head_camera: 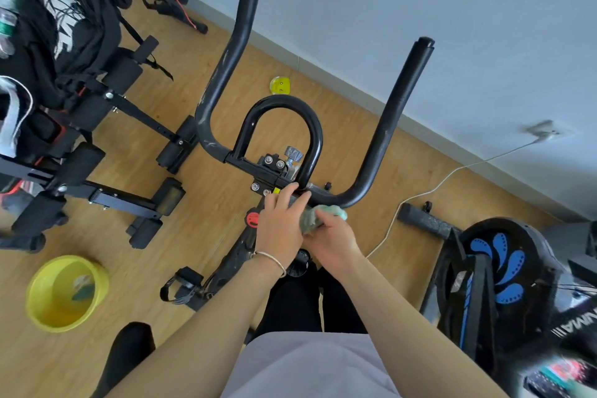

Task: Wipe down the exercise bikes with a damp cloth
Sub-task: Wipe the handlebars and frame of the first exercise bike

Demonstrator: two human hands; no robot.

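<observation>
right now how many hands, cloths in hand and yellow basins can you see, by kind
hands: 2, left hand and right hand
cloths in hand: 1, green cloth, gripped by the right hand
yellow basins: 1, yellow basin on the floor
total: 4

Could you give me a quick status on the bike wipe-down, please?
Right hand grips cloth. Left hand rests on cloth at handlebar centre. Nothing blocking.

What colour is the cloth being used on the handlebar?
Pale mint green, slightly greyish where bunched. The cloth shows best in the head view.
</observation>
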